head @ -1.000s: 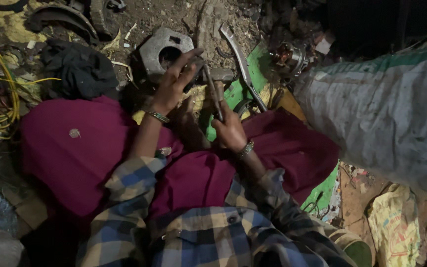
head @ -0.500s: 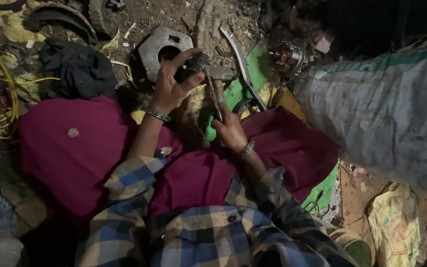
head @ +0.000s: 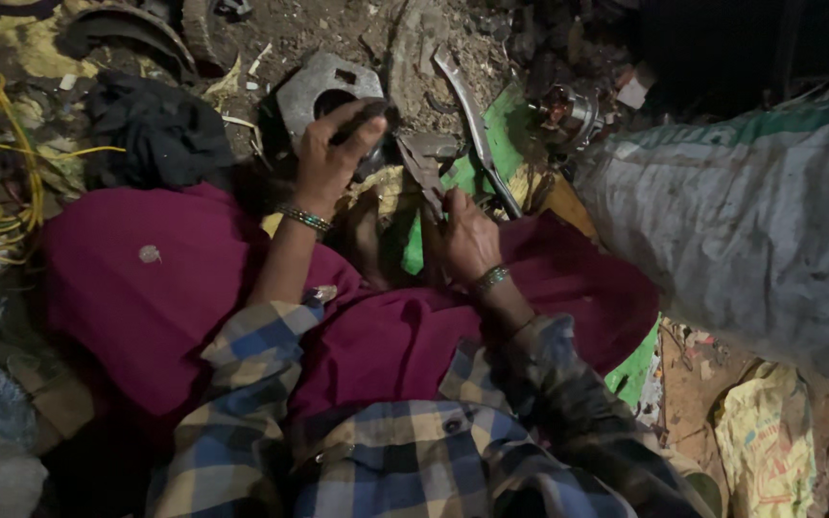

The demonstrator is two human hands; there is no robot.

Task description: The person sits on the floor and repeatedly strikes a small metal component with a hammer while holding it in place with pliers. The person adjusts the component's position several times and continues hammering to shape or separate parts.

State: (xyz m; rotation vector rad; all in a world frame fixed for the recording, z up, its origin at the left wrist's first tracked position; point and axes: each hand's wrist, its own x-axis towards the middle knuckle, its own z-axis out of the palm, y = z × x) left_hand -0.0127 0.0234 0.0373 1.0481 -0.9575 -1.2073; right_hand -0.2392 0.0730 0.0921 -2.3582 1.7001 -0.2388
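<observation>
On the littered ground in front of the person's knees, the left hand (head: 330, 153) is clenched round a small dark cylindrical part (head: 368, 115) — greasy, dull metal, with only its end showing past the fingers. The part is held up just over a flat grey metal plate with a round hole (head: 314, 88), which lies in the dirt. The right hand (head: 467, 235) grips a dark, flat, rusty piece of metal (head: 424, 163) by its lower end; the piece rises from the fingers toward the left hand, and its exact shape is hard to tell in the dim light. Just beside it a long curved metal bar (head: 472, 125) lies across a green sheet (head: 506, 134). Both wrists wear bead bracelets, and the forearms come out of plaid sleeves above a magenta cloth (head: 146, 288) spread over the lap. A grey woven sack (head: 750, 221) fills the right side, a black rag (head: 155, 134) and yellow wires (head: 2, 144) lie to the left. Compared with a second ago, the left hand has closed: its fingers were spread over the plate then, half a second ago they had curled round the dark part, and now the fist sits tighter — the right hand has barely shifted.
</observation>
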